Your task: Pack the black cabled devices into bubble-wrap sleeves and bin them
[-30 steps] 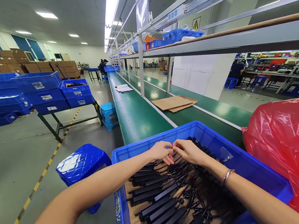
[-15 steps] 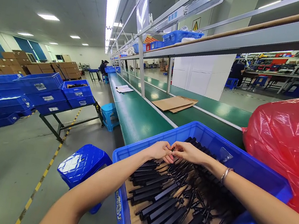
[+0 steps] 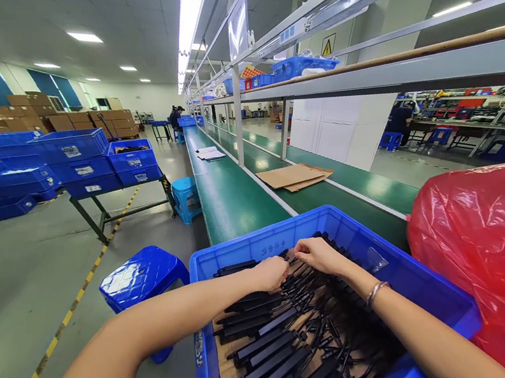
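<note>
Both my hands are over the far part of a blue plastic bin [image 3: 267, 243], in which rows of long black rectangular blocks with short cables [image 3: 276, 354] lie on brown cardboard. My left hand [image 3: 270, 273] is closed, low among the cables at the left row, its fingertips mostly hidden behind its back. Just right of it and slightly higher, my right hand [image 3: 318, 254] has thumb and fingers pinched together close to a dark cable end. What either hand holds is too small or hidden to make out. A bracelet [image 3: 376, 293] circles my right wrist.
A red plastic bag [image 3: 485, 247] bulges against the bin's right side. Beyond the bin runs a green conveyor bench [image 3: 239, 209] with flat cardboard [image 3: 294, 176] and papers [image 3: 210, 153]. A blue stool [image 3: 143, 277] stands at left, below stacked blue bins [image 3: 85, 171].
My hands, which met over the bin, have come slightly apart. The left has lowered and turned toward the blocks with its fingers curled; the right stays almost in place.
</note>
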A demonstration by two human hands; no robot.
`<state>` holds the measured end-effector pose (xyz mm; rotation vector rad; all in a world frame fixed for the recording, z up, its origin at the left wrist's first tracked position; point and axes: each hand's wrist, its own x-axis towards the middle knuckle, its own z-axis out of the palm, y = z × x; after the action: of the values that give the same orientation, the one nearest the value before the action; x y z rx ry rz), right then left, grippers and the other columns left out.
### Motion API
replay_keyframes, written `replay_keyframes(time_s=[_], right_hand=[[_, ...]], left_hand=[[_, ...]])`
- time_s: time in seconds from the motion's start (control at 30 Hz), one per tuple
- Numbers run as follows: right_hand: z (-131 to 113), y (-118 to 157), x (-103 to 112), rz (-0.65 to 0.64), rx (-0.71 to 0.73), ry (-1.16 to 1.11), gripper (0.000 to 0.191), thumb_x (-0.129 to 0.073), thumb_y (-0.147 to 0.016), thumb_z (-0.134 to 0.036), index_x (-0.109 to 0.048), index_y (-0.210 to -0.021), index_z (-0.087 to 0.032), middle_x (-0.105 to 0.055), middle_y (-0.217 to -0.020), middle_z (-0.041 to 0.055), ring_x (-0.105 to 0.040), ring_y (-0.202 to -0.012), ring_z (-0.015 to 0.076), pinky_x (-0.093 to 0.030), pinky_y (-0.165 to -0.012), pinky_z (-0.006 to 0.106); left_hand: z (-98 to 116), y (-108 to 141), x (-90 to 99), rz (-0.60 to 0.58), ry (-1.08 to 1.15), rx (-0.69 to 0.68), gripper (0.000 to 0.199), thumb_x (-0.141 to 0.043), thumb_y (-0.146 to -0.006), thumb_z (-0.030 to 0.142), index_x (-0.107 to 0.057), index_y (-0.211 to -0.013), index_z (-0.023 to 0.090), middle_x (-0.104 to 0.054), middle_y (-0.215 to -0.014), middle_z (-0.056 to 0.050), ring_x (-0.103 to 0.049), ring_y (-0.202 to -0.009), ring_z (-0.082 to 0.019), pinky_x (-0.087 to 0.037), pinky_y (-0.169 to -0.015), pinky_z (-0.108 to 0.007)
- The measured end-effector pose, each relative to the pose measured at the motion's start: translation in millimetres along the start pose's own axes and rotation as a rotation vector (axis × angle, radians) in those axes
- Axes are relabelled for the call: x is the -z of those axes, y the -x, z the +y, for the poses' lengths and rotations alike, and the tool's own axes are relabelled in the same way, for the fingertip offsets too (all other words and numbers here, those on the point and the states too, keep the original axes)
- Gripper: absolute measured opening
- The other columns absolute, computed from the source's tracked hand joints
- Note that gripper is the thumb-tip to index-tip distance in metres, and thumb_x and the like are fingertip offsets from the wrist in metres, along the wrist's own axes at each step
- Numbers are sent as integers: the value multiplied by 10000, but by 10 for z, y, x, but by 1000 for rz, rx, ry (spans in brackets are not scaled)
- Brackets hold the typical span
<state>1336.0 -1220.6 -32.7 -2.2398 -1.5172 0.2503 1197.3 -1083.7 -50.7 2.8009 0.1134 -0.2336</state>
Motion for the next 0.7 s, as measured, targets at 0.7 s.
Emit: replay_keyframes(time_s=[0.7], right_hand=[[45,-66,-120,-80,-56,-203,240,-654,-1003,-388,-681,-1069,-158,-700,-1034,34,-685,-860,176,-596,-767,351]], left_hand=[[-262,-171,-46,16,934,123,113,-680,-919,160,-607,-836,135,-661,-661,12,-740,-625,-159,-646,-668,-301]])
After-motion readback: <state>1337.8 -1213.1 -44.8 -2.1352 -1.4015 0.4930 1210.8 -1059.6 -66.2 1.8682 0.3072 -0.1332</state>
